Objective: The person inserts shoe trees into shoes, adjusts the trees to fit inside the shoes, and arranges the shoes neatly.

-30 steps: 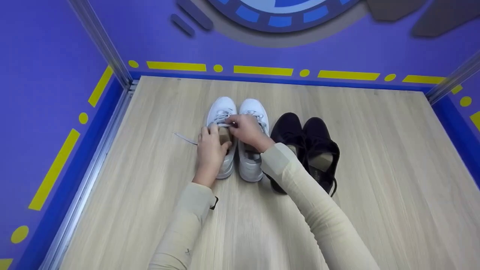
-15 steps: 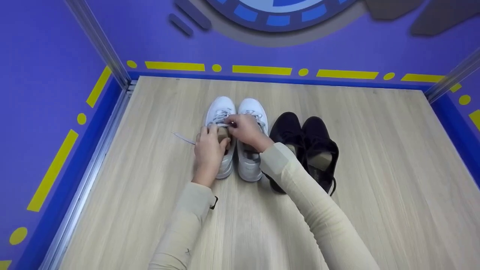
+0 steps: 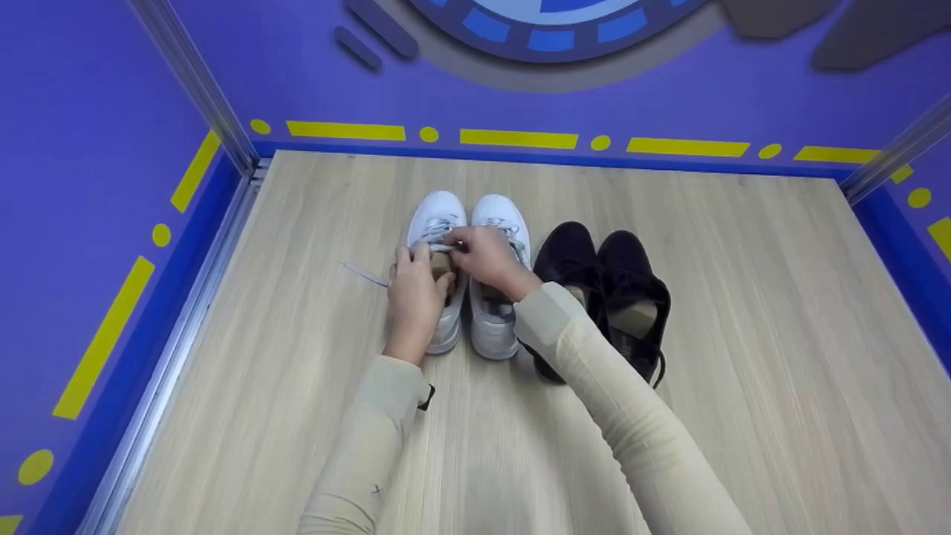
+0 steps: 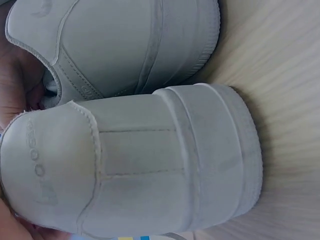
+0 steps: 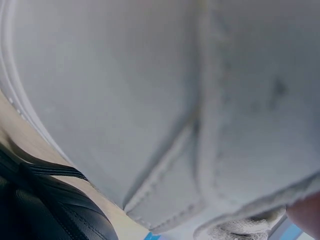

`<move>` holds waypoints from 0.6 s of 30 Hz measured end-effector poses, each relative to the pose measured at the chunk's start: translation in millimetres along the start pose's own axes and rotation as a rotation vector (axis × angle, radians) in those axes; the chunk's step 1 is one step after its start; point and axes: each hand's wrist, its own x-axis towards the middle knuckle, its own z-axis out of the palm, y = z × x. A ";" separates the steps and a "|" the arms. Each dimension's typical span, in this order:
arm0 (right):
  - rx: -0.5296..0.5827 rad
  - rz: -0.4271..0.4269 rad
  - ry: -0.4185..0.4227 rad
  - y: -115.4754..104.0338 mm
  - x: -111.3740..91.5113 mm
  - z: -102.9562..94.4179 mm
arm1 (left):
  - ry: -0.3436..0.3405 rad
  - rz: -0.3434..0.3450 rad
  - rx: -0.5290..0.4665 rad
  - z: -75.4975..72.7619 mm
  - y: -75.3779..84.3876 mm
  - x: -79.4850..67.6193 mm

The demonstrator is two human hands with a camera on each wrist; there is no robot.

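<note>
Two white sneakers stand side by side, toes away from me. On the left sneaker (image 3: 431,212), my right hand (image 3: 487,256) pinches the white shoelace (image 3: 450,247) near the top eyelets, reaching over the right sneaker (image 3: 492,206). My left hand (image 3: 414,301) grips this same left sneaker, fingers bent over its left side and thumb at the opening. One loose lace end (image 3: 364,273) trails to the left. A tan block (image 3: 442,264) fills the opening. The left wrist view shows the sneaker heel (image 4: 135,155) close up; white leather (image 5: 100,90) fills most of the right wrist view.
A pair of black lace-up shoes (image 3: 567,249) stands right of the sneakers, partly behind my right sleeve, with tan blocks (image 3: 635,319) inside. The wood-grain surface (image 3: 765,334) is bounded by blue panels (image 3: 520,96) and a metal rail (image 3: 189,319) at left.
My left hand shifts very slightly at the left sneaker. The right hand keeps its pinch on the shoelace, and the shoes stay in place.
</note>
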 end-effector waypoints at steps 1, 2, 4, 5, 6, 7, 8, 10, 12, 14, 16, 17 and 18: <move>0.000 0.000 0.000 0.2 0.1 0.1 | 0.001 -0.002 0.013 0.0 0.0 0.3; 0.002 0.001 -0.001 0.2 0.1 0.1 | 0.000 -0.006 0.029 -0.1 0.0 0.5; 0.004 0.003 -0.006 0.4 0.3 0.2 | 0.002 -0.017 0.062 -0.4 0.1 0.8; 0.008 0.006 -0.011 0.4 0.3 0.2 | 0.004 -0.021 0.078 -0.5 0.1 0.9; 0.013 0.010 -0.015 0.4 0.3 0.2 | 0.006 -0.023 0.091 -0.5 0.2 1.0; 0.019 0.014 -0.019 0.4 0.3 0.1 | 0.009 -0.023 0.102 -0.4 0.2 1.0; 0.024 0.019 -0.022 0.4 0.3 0.1 | 0.013 -0.022 0.108 -0.2 0.2 1.0; 0.032 0.026 -0.027 0.4 0.1 0.1 | 0.023 -0.017 0.110 0.4 0.1 0.9; 0.033 0.028 -0.028 0.4 -0.1 0.1 | 0.033 -0.012 0.108 1.1 -0.1 0.8; 0.034 0.030 -0.028 0.4 -0.3 0.2 | 0.039 -0.013 0.102 1.8 -0.4 1.0; 0.035 0.029 -0.028 0.4 -0.5 0.4 | 0.041 -0.017 0.098 2.4 -0.6 1.7; 0.035 0.028 -0.027 0.2 -0.5 0.4 | 0.040 -0.020 0.096 2.5 -0.6 2.0; 0.034 0.025 -0.024 0.1 -0.5 0.4 | 0.040 -0.024 0.088 2.7 -0.7 2.3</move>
